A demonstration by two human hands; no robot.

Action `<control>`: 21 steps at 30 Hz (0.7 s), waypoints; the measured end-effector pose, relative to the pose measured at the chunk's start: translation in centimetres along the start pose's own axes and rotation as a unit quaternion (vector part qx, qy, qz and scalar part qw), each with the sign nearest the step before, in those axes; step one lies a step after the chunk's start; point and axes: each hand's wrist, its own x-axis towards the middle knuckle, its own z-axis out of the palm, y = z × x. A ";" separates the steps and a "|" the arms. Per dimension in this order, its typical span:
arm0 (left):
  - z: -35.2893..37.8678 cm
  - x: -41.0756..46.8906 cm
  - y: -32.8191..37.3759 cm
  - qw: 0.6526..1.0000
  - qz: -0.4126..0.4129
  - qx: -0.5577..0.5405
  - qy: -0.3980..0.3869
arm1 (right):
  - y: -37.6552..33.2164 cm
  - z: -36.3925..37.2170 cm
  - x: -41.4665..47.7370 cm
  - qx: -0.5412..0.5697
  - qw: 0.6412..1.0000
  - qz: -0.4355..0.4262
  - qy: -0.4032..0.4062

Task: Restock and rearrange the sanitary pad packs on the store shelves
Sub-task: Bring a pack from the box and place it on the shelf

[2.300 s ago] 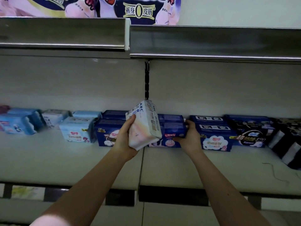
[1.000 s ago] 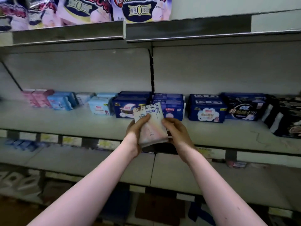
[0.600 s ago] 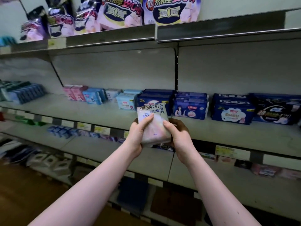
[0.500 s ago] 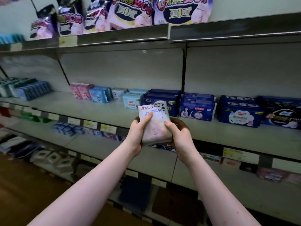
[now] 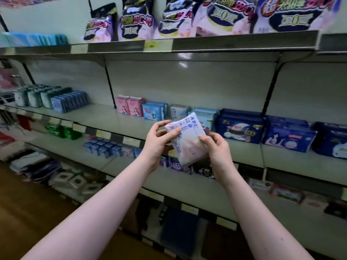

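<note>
I hold a white ABC sanitary pad pack (image 5: 187, 139) with blue lettering in front of the middle shelf (image 5: 131, 124), tilted, away from the shelf. My left hand (image 5: 159, 141) grips its left side with thumb on the front. My right hand (image 5: 216, 149) grips its right side. Behind it on the middle shelf stand pink packs (image 5: 129, 106), light blue packs (image 5: 154, 111) and dark blue packs (image 5: 242, 126).
Large purple-and-white bags (image 5: 221, 15) line the top shelf (image 5: 225, 44). Blue and teal packs (image 5: 69, 101) sit at the far left of the middle shelf. Lower shelves hold green packs (image 5: 62, 130) and small blue packs (image 5: 101, 146). Wooden floor (image 5: 28, 212) lies at lower left.
The pack came off the shelf row and both hands now hold it. The view has pulled back and swung left, showing more shelving; the pack has tilted slightly.
</note>
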 end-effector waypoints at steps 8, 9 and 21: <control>-7.6 2.7 0.7 0.991 -0.024 -0.123 0.037 | 2.3 7.1 -0.2 -0.001 0.995 -0.038 0.089; -7.9 2.9 0.7 0.990 -0.025 -0.133 0.041 | 2.5 7.4 -0.1 -0.010 0.994 -0.040 0.099; -7.3 8.0 -1.0 0.988 -0.029 -0.145 0.045 | 4.4 8.7 5.4 0.001 0.990 -0.023 0.141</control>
